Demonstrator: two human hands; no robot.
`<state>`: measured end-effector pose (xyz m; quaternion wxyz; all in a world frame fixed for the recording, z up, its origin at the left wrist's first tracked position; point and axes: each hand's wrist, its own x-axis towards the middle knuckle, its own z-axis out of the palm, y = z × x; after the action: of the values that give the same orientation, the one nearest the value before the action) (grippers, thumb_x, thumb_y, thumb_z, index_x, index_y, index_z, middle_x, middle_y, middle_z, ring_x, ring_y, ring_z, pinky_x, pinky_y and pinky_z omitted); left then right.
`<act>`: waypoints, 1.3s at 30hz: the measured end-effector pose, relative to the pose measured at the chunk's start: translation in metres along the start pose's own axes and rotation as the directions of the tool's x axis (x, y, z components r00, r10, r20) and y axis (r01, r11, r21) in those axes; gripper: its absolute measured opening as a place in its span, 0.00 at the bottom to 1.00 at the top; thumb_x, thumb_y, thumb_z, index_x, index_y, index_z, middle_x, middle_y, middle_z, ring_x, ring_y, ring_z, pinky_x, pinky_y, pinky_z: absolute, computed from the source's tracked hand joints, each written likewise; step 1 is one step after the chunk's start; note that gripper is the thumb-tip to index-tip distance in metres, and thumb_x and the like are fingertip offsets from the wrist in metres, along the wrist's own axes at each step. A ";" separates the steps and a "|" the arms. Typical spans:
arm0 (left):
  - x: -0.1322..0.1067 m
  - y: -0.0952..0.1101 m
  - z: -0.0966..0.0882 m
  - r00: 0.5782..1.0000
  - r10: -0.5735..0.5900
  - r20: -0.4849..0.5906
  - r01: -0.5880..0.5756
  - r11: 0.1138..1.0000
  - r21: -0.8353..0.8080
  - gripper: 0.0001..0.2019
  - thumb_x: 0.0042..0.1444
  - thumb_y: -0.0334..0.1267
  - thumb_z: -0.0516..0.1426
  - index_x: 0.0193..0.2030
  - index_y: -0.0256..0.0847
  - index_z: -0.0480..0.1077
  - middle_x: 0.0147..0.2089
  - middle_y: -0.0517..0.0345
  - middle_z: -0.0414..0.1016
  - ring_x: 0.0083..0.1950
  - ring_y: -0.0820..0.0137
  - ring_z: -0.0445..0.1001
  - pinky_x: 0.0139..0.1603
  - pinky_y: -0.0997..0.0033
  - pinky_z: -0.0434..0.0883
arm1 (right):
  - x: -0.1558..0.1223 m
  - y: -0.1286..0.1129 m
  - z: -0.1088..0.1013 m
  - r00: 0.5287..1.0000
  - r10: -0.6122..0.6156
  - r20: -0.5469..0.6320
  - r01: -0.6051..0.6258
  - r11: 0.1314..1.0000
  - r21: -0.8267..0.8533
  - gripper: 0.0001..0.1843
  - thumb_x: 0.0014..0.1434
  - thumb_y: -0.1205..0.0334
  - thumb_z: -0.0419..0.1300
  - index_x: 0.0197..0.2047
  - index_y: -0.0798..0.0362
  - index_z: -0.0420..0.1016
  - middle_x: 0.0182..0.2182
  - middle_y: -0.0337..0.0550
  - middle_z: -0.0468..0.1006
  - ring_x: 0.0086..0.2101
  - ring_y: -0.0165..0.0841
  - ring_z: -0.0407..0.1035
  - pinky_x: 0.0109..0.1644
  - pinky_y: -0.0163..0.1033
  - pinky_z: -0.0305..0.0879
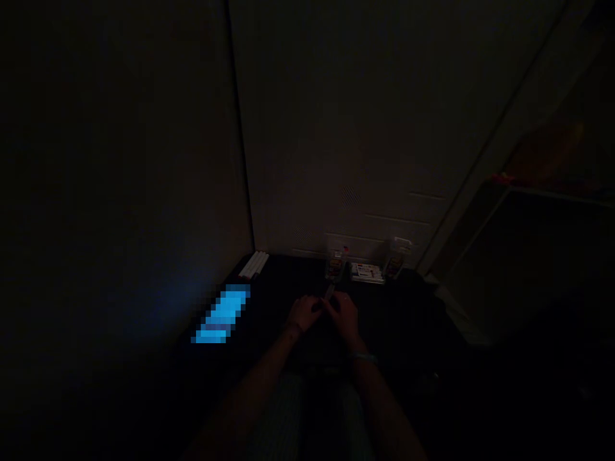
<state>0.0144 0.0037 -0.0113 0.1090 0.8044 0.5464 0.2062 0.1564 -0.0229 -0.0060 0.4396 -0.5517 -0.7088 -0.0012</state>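
In very dim light, my left hand [304, 312] and my right hand [344, 315] meet at the fingertips above the dark table. Both have their fingers curled in a pinch. A small, narrow, pale strip [329, 291] sticks out at the far side of the fingertips, seemingly gripped by my right hand; its kind is too dark to make out. Whether my left fingers also grip it is hidden. Just beyond stands a clear plastic case [335, 264] with small things in it. Beside that lies a flat box of white pens or markers [367, 273].
Several white markers [254, 264] lie side by side at the back left. A glowing, pixelated blue screen [221, 314] is at the left. Another clear case [398, 257] stands at the back right against the wall [307, 160]. A dark shelf or cabinet [542, 256] is on the right.
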 end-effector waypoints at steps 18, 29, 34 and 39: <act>0.003 -0.001 -0.004 0.998 -0.060 0.002 0.060 0.992 -0.107 0.16 0.52 0.39 0.52 0.48 0.44 0.66 0.49 0.58 0.70 0.50 0.70 0.66 0.50 0.74 0.59 | -0.001 -0.006 -0.002 0.995 -0.088 0.054 0.090 0.996 -0.028 0.12 0.56 0.55 0.51 0.40 0.50 0.68 0.36 0.42 0.71 0.39 0.32 0.64 0.43 0.36 0.60; 0.002 0.001 -0.009 0.999 -0.022 0.046 0.029 0.985 -0.172 0.18 0.50 0.35 0.52 0.49 0.48 0.66 0.49 0.62 0.70 0.49 0.72 0.68 0.48 0.77 0.61 | 0.001 -0.011 -0.005 0.990 -0.099 0.098 0.106 0.991 -0.076 0.15 0.55 0.50 0.51 0.40 0.51 0.68 0.34 0.42 0.71 0.38 0.32 0.64 0.42 0.36 0.60; 0.003 -0.002 -0.005 0.995 -0.080 0.056 0.086 0.989 -0.121 0.21 0.49 0.39 0.53 0.52 0.43 0.63 0.53 0.57 0.67 0.52 0.68 0.65 0.51 0.74 0.59 | 0.000 -0.011 -0.004 0.990 -0.109 0.094 0.115 0.991 -0.063 0.14 0.56 0.51 0.51 0.41 0.50 0.67 0.35 0.42 0.72 0.37 0.32 0.65 0.42 0.36 0.60; 0.004 -0.004 -0.003 0.996 -0.073 0.043 0.078 0.991 -0.113 0.19 0.51 0.42 0.51 0.51 0.43 0.64 0.50 0.55 0.69 0.50 0.68 0.67 0.49 0.73 0.60 | 0.000 -0.012 -0.003 0.987 -0.120 0.107 0.130 0.987 -0.090 0.13 0.58 0.54 0.48 0.40 0.50 0.67 0.33 0.43 0.72 0.37 0.33 0.65 0.41 0.37 0.61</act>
<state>0.0115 0.0088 -0.0092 0.1732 0.7794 0.5615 0.2172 0.1492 -0.0289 0.0021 0.3748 -0.5261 -0.7626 -0.0348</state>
